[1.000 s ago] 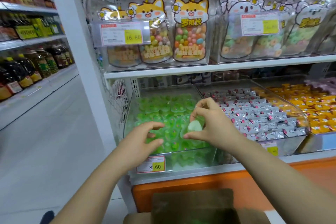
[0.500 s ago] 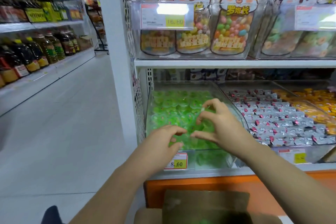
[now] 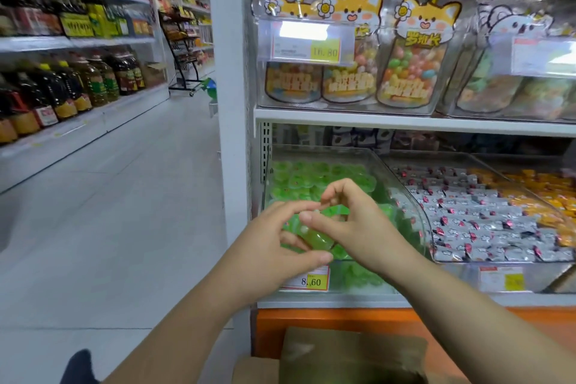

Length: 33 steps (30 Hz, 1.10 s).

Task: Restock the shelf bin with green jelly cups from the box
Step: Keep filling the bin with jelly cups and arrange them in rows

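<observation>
Closing together since a second ago, our hands meet over the clear shelf bin [image 3: 417, 221]. Our left hand [image 3: 274, 246] pinches a green jelly cup [image 3: 314, 237]; whether our right hand [image 3: 352, 221] grips it, we cannot tell. We judge this the placing step: next, release the cup onto the pile, then reach to the box [image 3: 352, 352].

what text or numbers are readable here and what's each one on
"8.60": lower price tag on the green jelly cup bin.
"16.80": upper price tag on the clear candy bin.
"罗班长": fox-faced candy pouch.
Too blurred to read: price tags farther right, oil bottle labels, the tags' fine print.
</observation>
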{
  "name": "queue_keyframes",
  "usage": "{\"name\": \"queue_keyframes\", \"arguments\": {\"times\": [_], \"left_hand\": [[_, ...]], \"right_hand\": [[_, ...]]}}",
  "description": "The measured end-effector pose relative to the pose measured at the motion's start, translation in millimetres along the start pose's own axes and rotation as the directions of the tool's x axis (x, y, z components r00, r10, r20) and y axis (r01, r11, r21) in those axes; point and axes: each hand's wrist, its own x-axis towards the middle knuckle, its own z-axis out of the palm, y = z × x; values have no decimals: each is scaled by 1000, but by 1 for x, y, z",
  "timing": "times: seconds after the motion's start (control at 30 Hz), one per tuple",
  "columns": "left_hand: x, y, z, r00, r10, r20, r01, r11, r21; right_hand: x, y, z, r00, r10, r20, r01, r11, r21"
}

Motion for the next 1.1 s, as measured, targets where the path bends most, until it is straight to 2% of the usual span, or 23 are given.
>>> {"name": "queue_keyframes", "arguments": {"times": [0.07,0.13,0.23,0.3,0.37,0.43,0.5,0.57,0.6,0.73,0.83,0.9,1.0,1.1], "left_hand": [[-4,2,-1,1000,1,1,-1,1000,16],[-5,3,-6,999,-12,-41,11,1000,-14],[-3,1,-18,987,-145,-64,125,963,-240],[-5,4,-24,974,-226,-1,206,891,-404],[-9,6,-24,967,-248,65,251,866,-432],[-11,5,-24,963,-264,47,263,895,-360],[-11,-3,-28,965,-231,-127,225,972,-63],[-12,-11,-35,959,-109,-263,178,950,256],[-12,-14,-36,958,-75,-276,167,929,331],[-6,-21,-33,966,-69,-247,179,872,455],[-1,-23,-31,967,-70,-245,181,868,463],[0,-25,-32,967,-70,-246,181,867,464],[2,-27,-34,969,-56,-242,169,864,474],[3,-28,-35,971,-56,-233,163,868,469]], "right_hand": [[0,-5,3,1000,21,-11,-21,1000,4],[-1,-11,5,997,54,52,-61,987,151],[-4,-15,-1,981,74,180,-134,928,347],[-6,-13,-6,982,55,181,-118,925,362],[-7,-9,-6,982,67,176,-127,925,359],[-3,-5,-6,982,89,165,-142,928,344],[7,1,-4,990,106,94,-130,948,292],[26,10,-1,993,117,-24,-109,969,223],[38,15,2,990,121,-76,-104,976,191],[90,38,22,974,163,-156,-147,983,110],[129,56,35,962,224,-156,-214,974,76],[146,63,39,958,268,-105,-264,963,52],[158,65,40,932,363,5,-362,926,104],[165,66,46,912,403,79,-404,915,-14]]}}
